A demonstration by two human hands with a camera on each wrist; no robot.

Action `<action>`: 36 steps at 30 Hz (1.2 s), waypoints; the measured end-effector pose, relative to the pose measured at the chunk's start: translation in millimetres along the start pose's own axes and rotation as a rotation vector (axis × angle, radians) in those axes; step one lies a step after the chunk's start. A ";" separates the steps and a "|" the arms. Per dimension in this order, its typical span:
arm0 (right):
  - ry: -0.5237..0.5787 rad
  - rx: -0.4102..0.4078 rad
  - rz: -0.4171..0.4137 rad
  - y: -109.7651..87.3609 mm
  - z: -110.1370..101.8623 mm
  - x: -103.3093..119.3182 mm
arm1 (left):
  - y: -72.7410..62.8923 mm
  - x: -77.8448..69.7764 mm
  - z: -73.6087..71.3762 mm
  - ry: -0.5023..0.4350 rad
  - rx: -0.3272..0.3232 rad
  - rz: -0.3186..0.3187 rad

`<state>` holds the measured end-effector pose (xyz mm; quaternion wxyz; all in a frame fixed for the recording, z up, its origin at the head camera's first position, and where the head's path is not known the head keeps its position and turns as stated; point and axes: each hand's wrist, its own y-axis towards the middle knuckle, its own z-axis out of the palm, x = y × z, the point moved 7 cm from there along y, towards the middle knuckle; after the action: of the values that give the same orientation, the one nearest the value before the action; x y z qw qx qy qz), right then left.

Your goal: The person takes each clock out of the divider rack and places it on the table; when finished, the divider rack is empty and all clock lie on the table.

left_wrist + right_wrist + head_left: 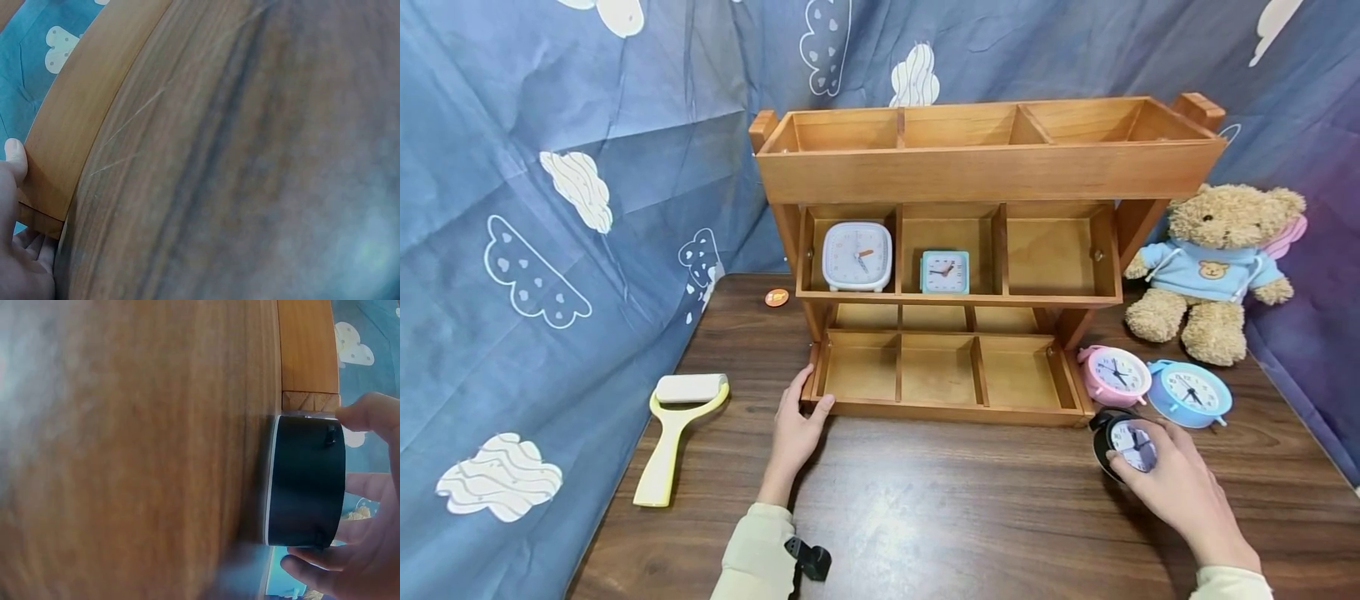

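In the head view my right hand [1180, 483] holds a round black alarm clock [1131, 446], its white dial facing up beside the shelf's front right corner. Thumb and fingers span the clock's rim, covering part of the dial. The right wrist view shows its black side [306, 481] low over the tabletop. My left hand [797, 425] grips the front left corner of the wooden shelf [955, 414], thumb at the front board, fingers along the outer side. A pink alarm clock [1116, 375] and a blue alarm clock [1191, 393] lie face up just beyond the black one.
A white square clock [857, 257] and a small teal clock [946, 272] stand in the shelf's middle tier. The teddy bear [1217, 267] sits at the back right. On the left lies a yellow-handled roller [673, 433], with an orange sticker [777, 297] farther back.
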<state>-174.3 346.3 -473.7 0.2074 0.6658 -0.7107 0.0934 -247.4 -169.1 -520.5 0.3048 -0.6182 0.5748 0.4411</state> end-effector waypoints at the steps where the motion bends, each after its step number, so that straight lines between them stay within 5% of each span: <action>1: -0.004 -0.008 0.000 0.2 -2.0 1.3 | 0.1 -0.2 0.0 0.004 0.001 0.001; 5: 0.014 -0.103 -0.002 1.4 -18.0 13.8 | 0.1 -0.5 -0.1 0.007 0.002 0.007; 9: 0.095 -0.291 -0.061 5.5 -40.1 42.3 | -1.1 0.7 -1.3 -0.003 0.005 0.007; 13: 0.191 -0.434 -0.194 16.8 -56.2 86.1 | -2.1 3.6 -4.4 0.004 -0.007 0.009; 21: 0.305 -0.503 -0.515 54.2 -72.0 184.1 | -0.4 1.3 -4.5 0.017 -0.010 0.016; 28: 0.290 -0.455 -0.679 89.9 -77.0 253.1 | 1.6 0.7 -3.1 0.010 -0.020 0.025; 36: 0.100 -0.174 -0.532 146.0 -51.1 273.4 | 1.2 0.8 -1.5 0.008 -0.012 0.022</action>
<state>-317.0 133.1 -292.4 0.3157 0.8030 -0.5054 0.0071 -248.4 -171.0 -520.4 0.2940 -0.6154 0.5799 0.4455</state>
